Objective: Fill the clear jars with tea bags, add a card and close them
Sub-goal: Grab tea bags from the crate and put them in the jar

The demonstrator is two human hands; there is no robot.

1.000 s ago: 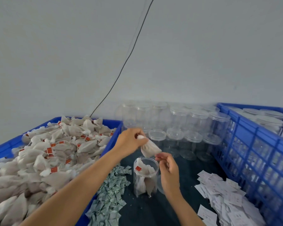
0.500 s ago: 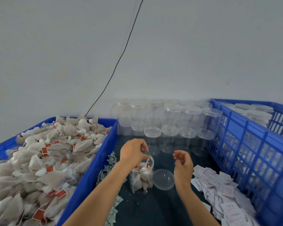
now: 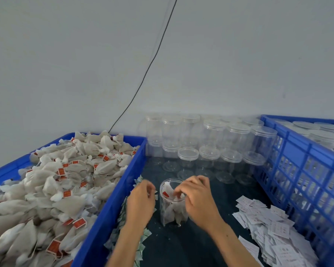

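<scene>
My right hand pinches a tea bag at the open jar's mouth; my left hand, at nine o'clock, hangs loosely curled. Jar half full; card and lid remain. Empty jars wait at twelve o'clock.

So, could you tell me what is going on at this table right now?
A person is packing tea bags into a clear jar that stands open on the dark table. The right hand reaches over the jar's mouth, fingertips at the bags inside. The left hand is beside the jar, fingers curled; it is too blurred to tell whether it holds anything. Loose tea bags fill the blue crate on the left, cards lie on the right, and lidded empty jars wait behind.
</scene>
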